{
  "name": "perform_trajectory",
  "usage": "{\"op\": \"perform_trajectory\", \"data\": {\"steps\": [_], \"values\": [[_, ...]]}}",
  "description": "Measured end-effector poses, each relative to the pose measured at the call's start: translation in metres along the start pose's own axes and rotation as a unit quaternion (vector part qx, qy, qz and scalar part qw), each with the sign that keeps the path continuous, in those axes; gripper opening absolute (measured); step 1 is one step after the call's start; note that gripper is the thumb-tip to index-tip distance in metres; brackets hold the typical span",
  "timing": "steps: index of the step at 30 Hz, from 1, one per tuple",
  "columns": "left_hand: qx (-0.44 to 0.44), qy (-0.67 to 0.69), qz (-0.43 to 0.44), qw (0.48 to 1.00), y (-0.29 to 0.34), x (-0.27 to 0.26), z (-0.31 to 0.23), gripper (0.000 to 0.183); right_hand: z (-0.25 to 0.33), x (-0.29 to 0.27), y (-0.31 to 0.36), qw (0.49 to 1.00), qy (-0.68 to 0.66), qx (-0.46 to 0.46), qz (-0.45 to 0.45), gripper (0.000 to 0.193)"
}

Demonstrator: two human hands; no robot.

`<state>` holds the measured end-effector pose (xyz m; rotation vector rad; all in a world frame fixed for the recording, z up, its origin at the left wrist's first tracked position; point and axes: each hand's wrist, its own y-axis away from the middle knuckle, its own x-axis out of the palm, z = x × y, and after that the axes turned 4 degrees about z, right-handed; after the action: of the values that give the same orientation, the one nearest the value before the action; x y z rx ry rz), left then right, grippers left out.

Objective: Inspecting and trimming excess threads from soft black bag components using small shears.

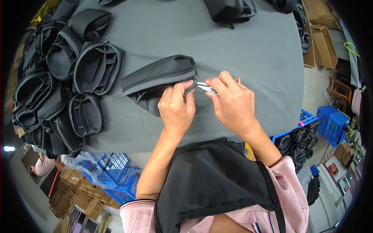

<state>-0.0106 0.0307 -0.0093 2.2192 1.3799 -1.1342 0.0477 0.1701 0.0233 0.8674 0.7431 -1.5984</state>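
Note:
A black zippered pouch lies on the grey cloth-covered table, its mouth facing me and a zipper running along its upper side. My left hand pinches the pouch's edge near its right end between thumb and fingers. My right hand is closed around thread snips. The pale blades of the snips point left and meet the pouch's right corner, close to my left fingertips. Most of the snips' handle is hidden in my right palm; a small orange bit shows above the knuckles.
Several similar black pouches are heaped along the table's left side. Another black pouch lies at the far edge. Loose threads dot the grey cloth. Blue crates and cardboard boxes stand right; a blue crate stands lower left.

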Motion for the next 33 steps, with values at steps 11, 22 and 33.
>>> {"op": "perform_trajectory", "data": {"steps": [11, 22, 33], "values": [[-0.004, 0.013, -0.006, 1.000, -0.001, -0.004, -0.001, 0.017, -0.008, 0.000, -0.003, 0.991, -0.130, 0.037, 0.019, 0.017], [-0.012, 0.015, -0.004, 1.000, -0.001, -0.005, -0.002, 0.017, -0.009, 0.008, 0.000, 0.992, -0.121, 0.009, -0.017, 0.016], [-0.020, 0.016, -0.004, 1.000, -0.002, -0.007, -0.004, 0.017, -0.005, 0.011, 0.006, 0.977, -0.201, 0.059, -0.038, 0.016]]}}
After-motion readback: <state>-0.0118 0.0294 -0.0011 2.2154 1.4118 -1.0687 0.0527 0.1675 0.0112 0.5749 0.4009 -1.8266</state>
